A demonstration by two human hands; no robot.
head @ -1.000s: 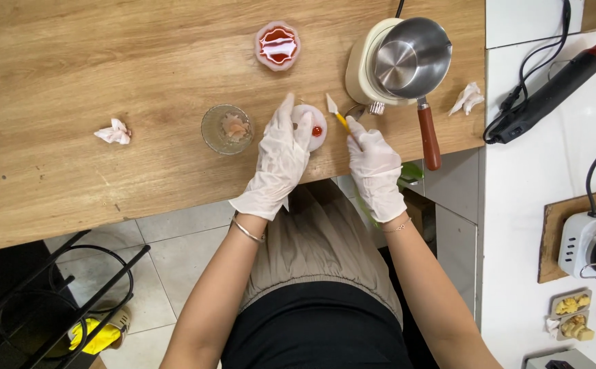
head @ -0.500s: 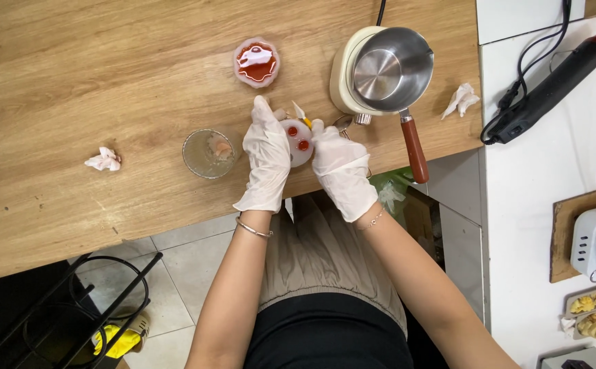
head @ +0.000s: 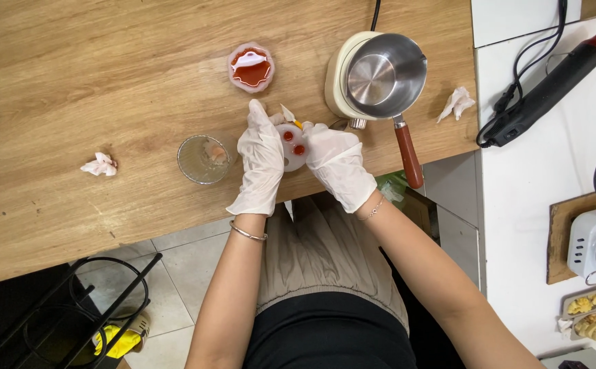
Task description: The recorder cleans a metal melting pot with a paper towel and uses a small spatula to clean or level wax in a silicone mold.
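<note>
Since before, we've drawn both gloved hands together: left hand (head: 262, 160) and right hand (head: 339, 164) fingers pinch a small white mould (head: 292, 145) beside the steel saucepan (head: 385, 68).

Each hand, left hand (head: 262, 158) and right hand (head: 340, 164), wears a white disposable glove; thin metal bracelets circle both wrists; arms bare; black top, beige gathered skirt.

Two gloved hands (head: 262, 158) (head: 339, 164), two crumpled tissues (head: 100, 165) (head: 458, 102), one steel pot (head: 385, 74), one glass (head: 204, 158)

No package, label, sign or screen can be made out anywhere in this view.
</note>
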